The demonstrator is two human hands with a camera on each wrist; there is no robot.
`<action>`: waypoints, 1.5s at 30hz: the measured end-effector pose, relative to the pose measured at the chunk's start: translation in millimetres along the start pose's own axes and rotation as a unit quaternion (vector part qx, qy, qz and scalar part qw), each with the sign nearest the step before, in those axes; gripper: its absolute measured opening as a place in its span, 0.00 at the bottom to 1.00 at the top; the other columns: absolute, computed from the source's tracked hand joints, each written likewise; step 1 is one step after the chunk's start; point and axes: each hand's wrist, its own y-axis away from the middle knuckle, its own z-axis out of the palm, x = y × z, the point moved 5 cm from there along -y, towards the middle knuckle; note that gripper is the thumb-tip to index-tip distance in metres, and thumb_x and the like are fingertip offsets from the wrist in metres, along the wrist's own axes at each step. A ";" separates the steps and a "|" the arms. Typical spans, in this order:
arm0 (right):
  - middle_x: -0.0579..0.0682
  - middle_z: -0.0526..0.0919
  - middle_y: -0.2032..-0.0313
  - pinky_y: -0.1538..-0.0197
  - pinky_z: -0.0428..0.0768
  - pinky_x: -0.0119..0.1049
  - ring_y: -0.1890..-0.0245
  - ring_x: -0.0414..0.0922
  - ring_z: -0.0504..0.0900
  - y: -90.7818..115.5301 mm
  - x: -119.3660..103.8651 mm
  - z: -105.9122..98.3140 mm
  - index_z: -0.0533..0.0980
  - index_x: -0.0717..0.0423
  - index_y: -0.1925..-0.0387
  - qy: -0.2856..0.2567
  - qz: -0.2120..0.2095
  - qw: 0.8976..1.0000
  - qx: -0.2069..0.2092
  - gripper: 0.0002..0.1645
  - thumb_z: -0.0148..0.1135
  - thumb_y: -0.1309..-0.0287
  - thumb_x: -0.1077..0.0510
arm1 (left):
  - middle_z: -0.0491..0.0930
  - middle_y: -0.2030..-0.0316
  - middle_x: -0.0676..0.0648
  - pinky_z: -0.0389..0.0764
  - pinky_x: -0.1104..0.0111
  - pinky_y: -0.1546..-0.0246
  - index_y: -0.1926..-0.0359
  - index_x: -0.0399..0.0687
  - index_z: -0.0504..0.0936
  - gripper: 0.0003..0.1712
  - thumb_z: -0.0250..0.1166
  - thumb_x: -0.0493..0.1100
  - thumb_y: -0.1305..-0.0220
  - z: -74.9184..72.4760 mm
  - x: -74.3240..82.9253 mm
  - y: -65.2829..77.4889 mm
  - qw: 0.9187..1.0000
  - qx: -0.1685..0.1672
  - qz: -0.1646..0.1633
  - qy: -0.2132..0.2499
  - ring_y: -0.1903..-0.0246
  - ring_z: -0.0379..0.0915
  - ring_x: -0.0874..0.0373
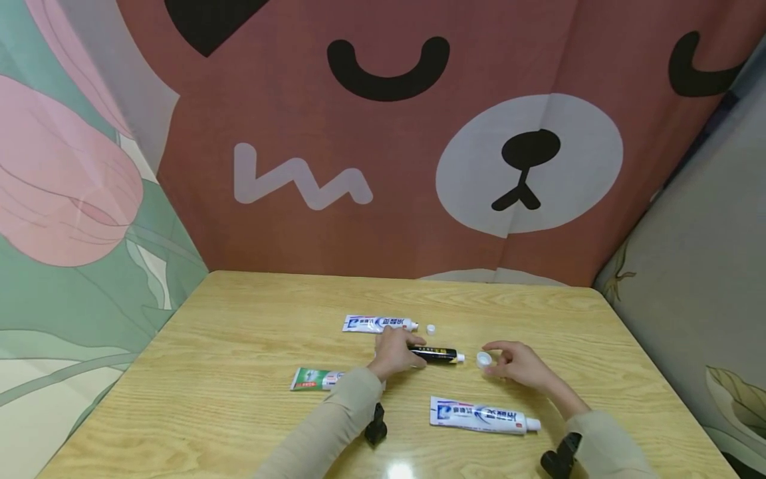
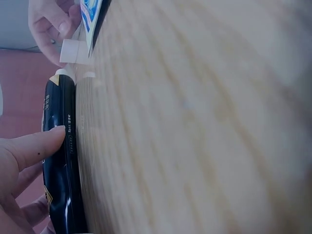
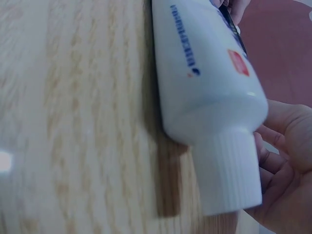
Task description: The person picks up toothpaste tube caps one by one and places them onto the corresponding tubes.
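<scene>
My left hand grips a black toothpaste tube lying on the table, with the thumb across it in the left wrist view. Its bare white nozzle points right. Just beyond the nozzle, apart from it, my right hand pinches a white cap between thumb and forefinger, low over the tabletop. Nearer me lies a white and blue toothpaste tube with its cap on, filling much of the right wrist view.
Behind my left hand lies another white and blue tube, uncapped, a small white cap beside its nozzle. My left forearm partly hides a green and white tube. A bear-print curtain hangs behind the wooden table.
</scene>
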 end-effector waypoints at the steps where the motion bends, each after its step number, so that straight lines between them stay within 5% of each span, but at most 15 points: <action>1: 0.45 0.67 0.87 0.83 0.60 0.28 0.87 0.35 0.60 -0.4 -1.0 0.4 0.70 0.71 0.48 0.002 -0.001 1.000 -0.001 0.31 0.68 0.53 0.59 | 0.80 0.59 0.53 0.59 0.61 0.57 0.65 0.57 0.86 0.21 0.78 0.45 0.67 0.1 0.1 -0.1 1.000 0.002 0.002 -0.005 0.60 0.64 0.54; 19: 0.42 0.62 0.87 0.82 0.59 0.28 0.87 0.35 0.58 -5.2 -5.3 5.4 0.76 0.67 0.54 0.028 0.010 1.000 -0.005 0.24 0.69 0.54 0.59 | 0.81 0.60 0.54 0.59 0.64 0.60 0.67 0.59 0.87 0.20 0.78 0.44 0.70 3.4 1.2 0.4 0.999 0.015 0.020 -0.031 0.64 0.63 0.57; 27: 0.46 0.71 0.84 0.81 0.63 0.29 0.85 0.37 0.63 -3.1 -5.0 3.7 0.75 0.70 0.53 0.004 0.010 1.000 -0.001 0.25 0.68 0.53 0.59 | 0.81 0.62 0.56 0.59 0.66 0.61 0.66 0.59 0.86 0.19 0.78 0.46 0.67 4.6 1.7 0.2 0.999 0.008 0.016 -0.029 0.65 0.63 0.59; 35: 0.53 0.77 0.70 0.77 0.75 0.34 0.76 0.43 0.74 1.2 -2.8 -0.2 0.75 0.70 0.55 -0.064 0.039 0.997 -0.003 0.24 0.67 0.52 0.60 | 0.77 0.78 0.59 0.58 0.66 0.62 0.68 0.57 0.87 0.17 0.78 0.43 0.67 1.4 6.8 2.8 0.999 0.016 0.040 0.021 0.69 0.63 0.62; 45: 0.56 0.78 0.64 0.78 0.75 0.37 0.75 0.46 0.78 7.0 -6.4 -7.8 0.73 0.72 0.53 -0.071 0.040 0.997 0.005 0.24 0.65 0.50 0.59 | 0.80 0.74 0.58 0.60 0.60 0.53 0.71 0.49 0.86 0.16 0.78 0.39 0.69 -12.1 13.5 2.5 0.993 0.024 0.065 0.097 0.66 0.70 0.62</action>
